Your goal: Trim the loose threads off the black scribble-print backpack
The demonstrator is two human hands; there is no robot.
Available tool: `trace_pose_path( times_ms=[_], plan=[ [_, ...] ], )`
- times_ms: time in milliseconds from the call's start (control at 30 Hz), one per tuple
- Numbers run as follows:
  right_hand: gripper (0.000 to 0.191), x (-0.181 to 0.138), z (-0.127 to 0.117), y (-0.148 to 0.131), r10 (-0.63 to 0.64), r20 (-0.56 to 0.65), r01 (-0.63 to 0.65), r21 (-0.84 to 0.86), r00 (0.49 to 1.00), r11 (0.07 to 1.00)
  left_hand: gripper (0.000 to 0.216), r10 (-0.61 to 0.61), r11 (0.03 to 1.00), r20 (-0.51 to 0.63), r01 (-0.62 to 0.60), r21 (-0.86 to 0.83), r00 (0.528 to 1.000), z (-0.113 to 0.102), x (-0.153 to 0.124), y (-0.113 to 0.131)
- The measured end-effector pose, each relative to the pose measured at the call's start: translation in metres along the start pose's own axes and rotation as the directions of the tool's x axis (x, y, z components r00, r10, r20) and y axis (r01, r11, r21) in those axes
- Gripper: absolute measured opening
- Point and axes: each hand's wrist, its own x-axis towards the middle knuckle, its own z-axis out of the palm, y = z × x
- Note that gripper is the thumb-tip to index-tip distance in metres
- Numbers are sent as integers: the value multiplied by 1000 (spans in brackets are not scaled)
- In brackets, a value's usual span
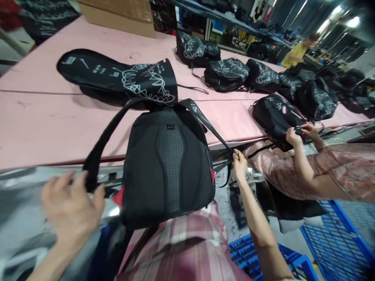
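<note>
Pink table [38, 70], long, crossing a busy workroom. Left hand [73, 201], blurred: fingers spread, thumb apart, beside the left strap [101, 140]; whether they touch, I cannot tell from here. Left strap: arching outward from the top of the backpack [143, 168]. Printed bag [117, 76], black, laid on the table behind, seemingly set back to leave working room. Cardboard box [117, 19]: towards the far side. Backpack: black, roughly upright before the table's near edge, above the plaid clothing [190, 253]; back panel towards its handler, probably so both straps come within reach. Right strap [206, 121]: drawn out taut, sloping down. Right hand [240, 166]: thumb and fingers pinching the strap's lower end, likely steadying that side. Row of bags [227, 72]: black, white-lined, crowded together. Neighbour's bag [269, 115]: at the table edge, a co-worker's hands [294, 136] beside it. Blue crate [336, 230]: low, at far right.
</note>
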Motion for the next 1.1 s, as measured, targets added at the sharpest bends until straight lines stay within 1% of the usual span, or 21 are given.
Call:
trace_pose_path(
  times_ms=[33, 67, 100, 133, 167, 233, 267, 333, 367, 400, 467, 500, 633, 700, 767, 833, 900, 967, 1033, 1100],
  plan=[
    [37, -5, -6, 4, -94, -46, 89, -109, 994, 990, 62, 81, 996, 27, -82, 32, 996, -6, -12, 9],
    [36, -14, -12, 9, -198, -76, 177, -228, 977, 958, 61, 151, 988, 78, -154, 33, 985, -11, -26, 17],
    [34, -27, -19, 14, -295, -87, 251, -336, 951, 908, 60, 201, 979, 149, -203, -4, 968, -14, -41, 21],
    [33, -44, -25, 18, -357, -76, 298, -410, 931, 862, 58, 229, 973, 217, -221, -62, 949, -16, -56, 23],
    [31, -64, -29, 22, -371, -44, 316, -438, 928, 842, 58, 243, 969, 272, -221, -109, 931, -16, -71, 24],
    [27, -108, -30, 29, -312, 73, 312, -427, 947, 849, 65, 272, 960, 322, -236, -149, 907, -13, -94, 21],
    [25, -130, -27, 33, -263, 176, 314, -419, 948, 852, 70, 293, 955, 327, -257, -151, 898, -9, -101, 18],
    [26, -165, -15, 40, -200, 301, 325, -457, 932, 828, 79, 330, 943, 318, -302, -138, 889, 1, -107, 15],
    [28, -176, -8, 43, -166, 315, 311, -498, 935, 809, 81, 340, 940, 309, -313, -135, 888, 6, -106, 13],
    [29, -184, -1, 46, -143, 300, 292, -544, 943, 786, 80, 345, 938, 288, -317, -140, 893, 10, -104, 13],
    [28, -189, 7, 46, -118, 263, 260, -611, 958, 748, 78, 358, 930, 242, -322, -175, 902, 17, -99, 13],
    [27, -188, 8, 45, -116, 264, 261, -624, 958, 737, 76, 360, 927, 218, -320, -197, 907, 18, -97, 14],
    [24, -185, 2, 34, -141, 335, 332, -626, 932, 706, 69, 316, 929, 173, -267, -258, 933, 19, -97, 24],
    [23, -187, 3, 27, -193, 319, 364, -666, 928, 651, 68, 292, 929, 149, -243, -279, 945, 17, -98, 31],
    [25, -191, 7, 22, -257, 317, 408, -711, 913, 573, 66, 266, 932, 120, -223, -285, 957, 14, -96, 37],
    [30, -192, 10, 17, -298, 347, 455, -738, 889, 499, 63, 228, 941, 103, -193, -277, 968, 9, -93, 41],
    [31, -189, 7, 13, -308, 377, 483, -750, 873, 452, 61, 213, 948, 105, -180, -263, 971, 4, -89, 42],
    [29, -182, -1, 9, -298, 378, 478, -755, 877, 449, 59, 223, 948, 116, -187, -257, 968, 1, -86, 44],
    [27, -176, -9, 4, -300, 335, 444, -764, 893, 469, 58, 233, 945, 109, -198, -261, 966, 0, -83, 49],
    [26, -177, -9, -3, -331, 318, 450, -742, 889, 497, 55, 229, 942, 80, -200, -270, 970, 0, -78, 59]
  ],
)
